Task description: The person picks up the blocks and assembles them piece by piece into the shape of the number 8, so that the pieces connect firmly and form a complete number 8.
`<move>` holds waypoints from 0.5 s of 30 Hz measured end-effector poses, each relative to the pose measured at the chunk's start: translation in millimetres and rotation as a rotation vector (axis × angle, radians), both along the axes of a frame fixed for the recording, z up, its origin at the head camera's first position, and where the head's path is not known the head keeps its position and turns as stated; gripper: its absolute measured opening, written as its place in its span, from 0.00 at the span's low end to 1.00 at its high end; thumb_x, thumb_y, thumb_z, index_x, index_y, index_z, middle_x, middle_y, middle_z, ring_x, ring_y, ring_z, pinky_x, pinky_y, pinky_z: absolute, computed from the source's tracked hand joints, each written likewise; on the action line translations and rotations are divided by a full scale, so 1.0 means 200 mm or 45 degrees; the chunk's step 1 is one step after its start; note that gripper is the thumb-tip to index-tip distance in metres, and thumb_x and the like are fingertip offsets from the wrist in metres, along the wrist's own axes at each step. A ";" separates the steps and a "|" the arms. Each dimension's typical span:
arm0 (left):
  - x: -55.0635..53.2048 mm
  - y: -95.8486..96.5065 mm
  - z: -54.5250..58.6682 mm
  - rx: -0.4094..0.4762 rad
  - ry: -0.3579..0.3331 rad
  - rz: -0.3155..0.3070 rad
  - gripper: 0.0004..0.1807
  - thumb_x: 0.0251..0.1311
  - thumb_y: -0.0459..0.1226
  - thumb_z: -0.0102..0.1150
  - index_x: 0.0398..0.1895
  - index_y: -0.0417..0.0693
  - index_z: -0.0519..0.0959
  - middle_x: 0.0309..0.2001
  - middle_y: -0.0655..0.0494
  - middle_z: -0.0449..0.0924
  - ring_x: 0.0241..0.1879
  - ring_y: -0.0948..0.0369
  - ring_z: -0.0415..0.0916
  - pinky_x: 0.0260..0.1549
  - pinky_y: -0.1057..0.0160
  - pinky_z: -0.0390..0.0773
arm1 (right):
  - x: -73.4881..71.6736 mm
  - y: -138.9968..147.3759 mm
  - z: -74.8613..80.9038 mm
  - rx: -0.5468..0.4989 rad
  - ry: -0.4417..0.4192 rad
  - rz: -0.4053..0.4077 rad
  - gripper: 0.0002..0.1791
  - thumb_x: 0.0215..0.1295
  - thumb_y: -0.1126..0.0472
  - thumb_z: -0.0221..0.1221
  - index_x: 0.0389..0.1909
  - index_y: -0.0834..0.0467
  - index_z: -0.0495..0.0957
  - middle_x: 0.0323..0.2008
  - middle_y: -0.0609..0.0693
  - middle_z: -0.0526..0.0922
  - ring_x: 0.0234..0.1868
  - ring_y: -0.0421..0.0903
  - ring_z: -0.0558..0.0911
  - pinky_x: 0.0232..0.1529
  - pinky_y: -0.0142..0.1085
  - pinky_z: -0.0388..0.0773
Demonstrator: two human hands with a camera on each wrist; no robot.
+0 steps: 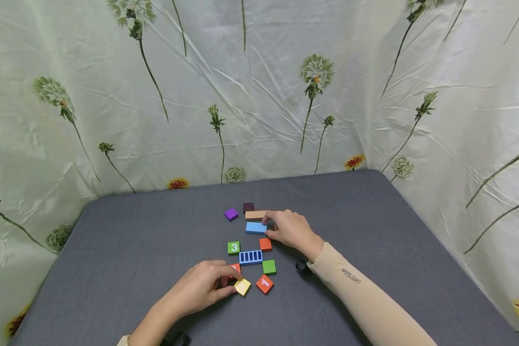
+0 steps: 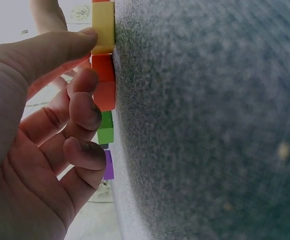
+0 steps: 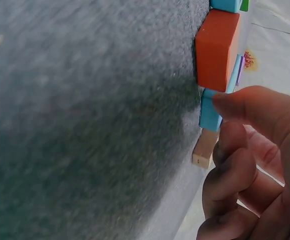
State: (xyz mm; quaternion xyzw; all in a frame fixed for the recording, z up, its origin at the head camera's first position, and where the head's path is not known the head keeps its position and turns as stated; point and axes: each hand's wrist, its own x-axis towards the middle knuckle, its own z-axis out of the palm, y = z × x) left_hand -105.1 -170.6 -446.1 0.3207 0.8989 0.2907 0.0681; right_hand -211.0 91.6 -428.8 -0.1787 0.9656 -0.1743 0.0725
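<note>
In the head view my left hand pinches a yellow block at the near end of a group of blocks; thumb and index finger lie on its sides. The left wrist view shows the thumb against the yellow block, other fingers curled in the air. A red block, partly hidden, lies just beyond those fingers. Farther off, my right hand holds the right end of a long light-blue block between thumb and index finger. That block lies flat on the table in the right wrist view.
Near the hands lie a red block marked 1, green block, striped blue block, green block marked 3 and orange-red block. Beyond are a wooden plank, dark block and purple block.
</note>
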 end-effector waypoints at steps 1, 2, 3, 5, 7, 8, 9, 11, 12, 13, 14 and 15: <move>0.00 0.00 0.00 -0.001 -0.001 -0.003 0.10 0.65 0.40 0.76 0.48 0.63 0.89 0.28 0.73 0.71 0.26 0.77 0.66 0.24 0.72 0.66 | 0.00 0.01 0.00 0.005 0.002 -0.001 0.10 0.71 0.55 0.71 0.50 0.47 0.86 0.21 0.45 0.76 0.21 0.41 0.71 0.23 0.35 0.63; 0.00 0.00 0.00 -0.001 -0.002 -0.004 0.10 0.66 0.40 0.76 0.48 0.63 0.89 0.27 0.73 0.71 0.26 0.77 0.66 0.24 0.72 0.65 | 0.01 0.02 0.00 0.007 0.003 -0.004 0.10 0.70 0.56 0.71 0.50 0.47 0.85 0.21 0.45 0.76 0.21 0.41 0.71 0.23 0.35 0.62; 0.00 0.00 0.00 -0.002 -0.001 -0.006 0.10 0.66 0.40 0.75 0.48 0.63 0.89 0.27 0.73 0.71 0.26 0.77 0.65 0.24 0.72 0.65 | 0.01 0.03 0.00 0.007 0.004 -0.006 0.10 0.70 0.56 0.71 0.50 0.47 0.85 0.21 0.45 0.76 0.21 0.41 0.70 0.23 0.35 0.62; 0.00 0.00 0.00 -0.001 0.001 -0.007 0.10 0.66 0.40 0.75 0.48 0.63 0.89 0.27 0.73 0.71 0.26 0.77 0.65 0.25 0.72 0.65 | 0.01 0.04 0.00 0.006 0.009 -0.012 0.11 0.69 0.56 0.71 0.49 0.47 0.84 0.21 0.44 0.76 0.21 0.41 0.71 0.24 0.35 0.63; 0.00 0.00 0.00 0.001 0.008 -0.010 0.10 0.66 0.40 0.75 0.48 0.62 0.89 0.27 0.73 0.71 0.26 0.77 0.65 0.25 0.73 0.65 | 0.01 0.06 -0.01 0.003 0.014 -0.015 0.11 0.69 0.56 0.71 0.50 0.47 0.83 0.22 0.44 0.76 0.21 0.41 0.71 0.24 0.35 0.63; 0.00 0.00 0.00 0.002 0.008 -0.009 0.10 0.66 0.40 0.75 0.48 0.62 0.89 0.27 0.73 0.71 0.26 0.77 0.65 0.25 0.73 0.65 | 0.01 0.06 -0.01 0.000 0.014 -0.017 0.12 0.69 0.55 0.72 0.50 0.47 0.83 0.22 0.44 0.76 0.22 0.41 0.72 0.25 0.35 0.63; 0.00 0.00 -0.01 0.003 0.009 -0.010 0.10 0.66 0.40 0.75 0.48 0.62 0.89 0.27 0.73 0.71 0.26 0.77 0.65 0.25 0.73 0.65 | 0.01 0.07 -0.02 -0.003 0.015 -0.018 0.13 0.69 0.54 0.72 0.51 0.47 0.83 0.22 0.43 0.76 0.22 0.41 0.72 0.25 0.35 0.64; 0.00 0.00 -0.01 0.004 0.006 -0.010 0.09 0.66 0.40 0.75 0.48 0.62 0.89 0.27 0.73 0.71 0.26 0.77 0.65 0.25 0.73 0.65 | 0.01 0.07 -0.02 -0.006 0.015 -0.020 0.15 0.68 0.52 0.73 0.52 0.48 0.84 0.22 0.43 0.76 0.22 0.40 0.72 0.25 0.35 0.64; 0.00 0.00 -0.01 0.006 0.002 -0.008 0.09 0.66 0.40 0.75 0.48 0.62 0.89 0.27 0.73 0.71 0.26 0.77 0.65 0.25 0.73 0.65 | 0.01 0.08 -0.03 -0.006 0.016 -0.020 0.16 0.68 0.51 0.73 0.53 0.48 0.84 0.22 0.43 0.76 0.22 0.40 0.72 0.25 0.35 0.64; 0.00 0.00 -0.01 0.009 0.000 -0.006 0.09 0.66 0.40 0.75 0.48 0.62 0.89 0.27 0.73 0.71 0.26 0.76 0.66 0.25 0.73 0.65 | 0.01 0.08 -0.03 -0.007 0.015 -0.021 0.16 0.68 0.51 0.73 0.53 0.49 0.84 0.22 0.43 0.76 0.22 0.40 0.72 0.25 0.35 0.64; 0.00 0.00 -0.01 0.012 -0.004 -0.004 0.09 0.66 0.40 0.75 0.48 0.62 0.89 0.27 0.73 0.71 0.26 0.76 0.66 0.25 0.73 0.65 | 0.01 0.08 -0.03 -0.010 0.014 -0.022 0.16 0.68 0.51 0.74 0.53 0.49 0.85 0.22 0.43 0.76 0.22 0.40 0.72 0.25 0.35 0.64; 0.00 0.00 -0.01 0.014 -0.006 -0.002 0.10 0.66 0.40 0.75 0.48 0.62 0.89 0.27 0.73 0.71 0.26 0.76 0.66 0.25 0.73 0.65 | 0.00 0.08 -0.04 -0.015 0.012 -0.024 0.17 0.68 0.50 0.74 0.53 0.50 0.85 0.22 0.43 0.76 0.22 0.40 0.72 0.25 0.34 0.63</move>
